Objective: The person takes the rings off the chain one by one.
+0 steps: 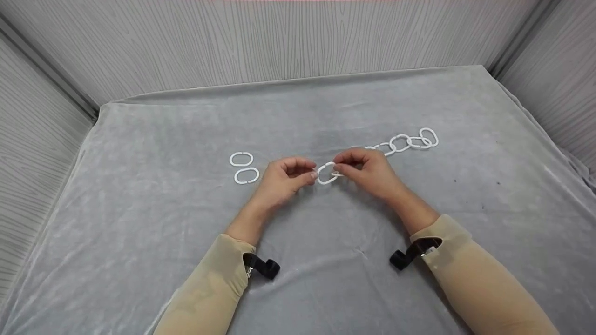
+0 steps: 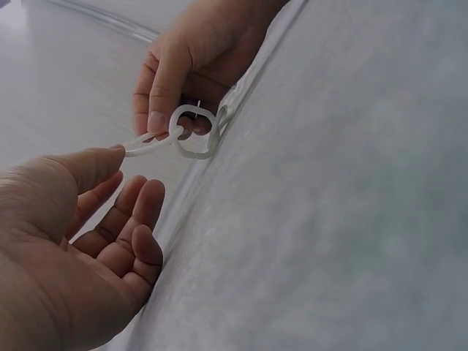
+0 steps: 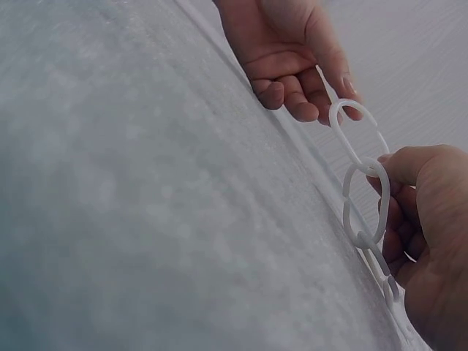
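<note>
On the grey-covered table, two loose white links are lying left of the left hand, which is pinching an end link; the right hand is pinching near its join, the chain trailing rightward. I am judging the links light, stiff, slightly slippery, best held at rounded ends.

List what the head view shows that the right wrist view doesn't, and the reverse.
Only the head view: two loose white links, both sleeves and the black wrist devices.

Only the right wrist view: the left hand's palm side and the full outline of the next link.

Both: the left hand, right hand, held link and grey cloth.
</note>
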{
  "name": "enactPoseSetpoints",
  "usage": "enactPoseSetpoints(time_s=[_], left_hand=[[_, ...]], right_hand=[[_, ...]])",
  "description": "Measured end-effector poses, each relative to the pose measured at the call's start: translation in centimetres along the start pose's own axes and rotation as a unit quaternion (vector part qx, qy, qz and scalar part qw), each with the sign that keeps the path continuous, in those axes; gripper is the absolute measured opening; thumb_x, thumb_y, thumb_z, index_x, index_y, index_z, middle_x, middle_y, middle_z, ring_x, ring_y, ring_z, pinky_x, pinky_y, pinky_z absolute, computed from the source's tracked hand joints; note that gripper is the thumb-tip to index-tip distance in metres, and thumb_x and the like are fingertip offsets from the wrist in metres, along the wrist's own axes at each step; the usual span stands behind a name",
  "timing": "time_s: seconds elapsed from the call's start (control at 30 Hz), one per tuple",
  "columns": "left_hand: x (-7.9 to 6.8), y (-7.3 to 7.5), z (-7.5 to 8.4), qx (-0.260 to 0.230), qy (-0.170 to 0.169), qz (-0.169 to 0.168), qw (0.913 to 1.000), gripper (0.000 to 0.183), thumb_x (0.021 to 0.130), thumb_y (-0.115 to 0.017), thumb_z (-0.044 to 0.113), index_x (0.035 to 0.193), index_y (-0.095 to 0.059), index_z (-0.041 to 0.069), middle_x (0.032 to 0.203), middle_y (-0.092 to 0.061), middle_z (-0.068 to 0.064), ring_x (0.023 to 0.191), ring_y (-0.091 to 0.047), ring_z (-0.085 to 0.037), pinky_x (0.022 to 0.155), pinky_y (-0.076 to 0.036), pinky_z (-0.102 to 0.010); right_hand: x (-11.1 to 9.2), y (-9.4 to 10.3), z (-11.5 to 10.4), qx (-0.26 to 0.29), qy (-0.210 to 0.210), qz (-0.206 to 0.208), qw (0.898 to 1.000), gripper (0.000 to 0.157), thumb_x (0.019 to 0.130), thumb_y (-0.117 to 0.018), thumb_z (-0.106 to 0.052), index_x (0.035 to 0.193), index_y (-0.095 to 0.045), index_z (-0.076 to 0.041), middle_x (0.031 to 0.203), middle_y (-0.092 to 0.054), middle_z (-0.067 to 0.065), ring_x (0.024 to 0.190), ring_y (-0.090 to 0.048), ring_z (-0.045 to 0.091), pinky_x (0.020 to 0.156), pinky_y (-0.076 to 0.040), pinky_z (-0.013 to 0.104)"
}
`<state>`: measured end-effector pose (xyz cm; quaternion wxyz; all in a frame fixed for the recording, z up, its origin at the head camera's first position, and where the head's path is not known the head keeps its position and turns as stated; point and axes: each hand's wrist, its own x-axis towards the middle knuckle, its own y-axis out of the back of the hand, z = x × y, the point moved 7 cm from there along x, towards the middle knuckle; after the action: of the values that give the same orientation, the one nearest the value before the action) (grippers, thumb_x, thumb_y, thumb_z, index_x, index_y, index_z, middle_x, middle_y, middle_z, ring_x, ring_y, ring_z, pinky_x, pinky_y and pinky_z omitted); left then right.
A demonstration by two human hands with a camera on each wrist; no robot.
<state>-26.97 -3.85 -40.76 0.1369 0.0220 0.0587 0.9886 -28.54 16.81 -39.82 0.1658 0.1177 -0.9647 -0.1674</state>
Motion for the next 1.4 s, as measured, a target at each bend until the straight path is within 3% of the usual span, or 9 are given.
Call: enactPoseSetpoints(time_s=[0.23, 0.63, 0.9, 1.17, 1.4], left_hand=[[0.0, -0.23, -0.25, -0.021, 0.002, -0.01, 0.9997, 0.02, 0.094, -0.081, 0.007, 0.113, -0.078, 0.002, 0.094, -0.077, -0.004, 0.078, -0.071, -0.012, 0.055, -0.045, -0.021], [0.47, -0.71, -0.45, -0.032, -0.019, -0.029, 0.9989, 0.026, 0.093, -0.078, 0.0, 0.116, -0.073, -0.01, 0.089, -0.076, -0.003, 0.076, -0.072, -0.011, 0.06, -0.048, -0.021], [0.45, -0.85, -0.37, -0.032, -0.026, -0.035, 0.9986, 0.026, 0.093, -0.079, 0.002, 0.114, -0.073, -0.011, 0.089, -0.077, -0.004, 0.077, -0.072, -0.012, 0.064, -0.051, -0.023], [0.47, -0.55, -0.41, -0.02, -0.027, -0.01, 0.9994, 0.022, 0.093, -0.079, 0.001, 0.111, -0.075, -0.01, 0.085, -0.076, -0.003, 0.074, -0.07, -0.011, 0.064, -0.051, -0.022], [0.7, 0.11, -0.92, -0.054, -0.008, 0.032, 0.998, 0.023, 0.093, -0.077, -0.003, 0.113, -0.073, -0.012, 0.086, -0.075, -0.004, 0.075, -0.07, -0.011, 0.07, -0.055, -0.022]], right_hand=[[0.17, -0.04, -0.08, 0.012, 0.003, 0.003, 1.0, 0.01, 0.095, -0.08, -0.006, 0.102, -0.08, 0.001, 0.094, -0.077, 0.012, 0.08, -0.066, 0.012, 0.071, -0.053, 0.02], [0.22, 0.29, -0.25, -0.002, 0.017, 0.001, 1.0, 0.008, 0.094, -0.08, -0.005, 0.101, -0.081, -0.001, 0.091, -0.077, 0.01, 0.08, -0.065, 0.012, 0.071, -0.051, 0.021], [0.22, 0.25, -0.32, 0.001, 0.022, -0.003, 1.0, 0.007, 0.094, -0.08, -0.003, 0.101, -0.08, 0.0, 0.091, -0.077, 0.01, 0.08, -0.065, 0.013, 0.072, -0.051, 0.021], [0.24, 0.32, -0.32, -0.006, 0.021, -0.006, 1.0, 0.013, 0.095, -0.079, -0.005, 0.108, -0.08, 0.0, 0.096, -0.078, 0.009, 0.081, -0.065, 0.013, 0.072, -0.051, 0.022], [0.24, 0.69, -0.14, 0.0, 0.018, 0.018, 1.0, 0.017, 0.096, -0.079, -0.007, 0.112, -0.079, 0.0, 0.101, -0.078, 0.012, 0.082, -0.065, 0.017, 0.072, -0.051, 0.022]])
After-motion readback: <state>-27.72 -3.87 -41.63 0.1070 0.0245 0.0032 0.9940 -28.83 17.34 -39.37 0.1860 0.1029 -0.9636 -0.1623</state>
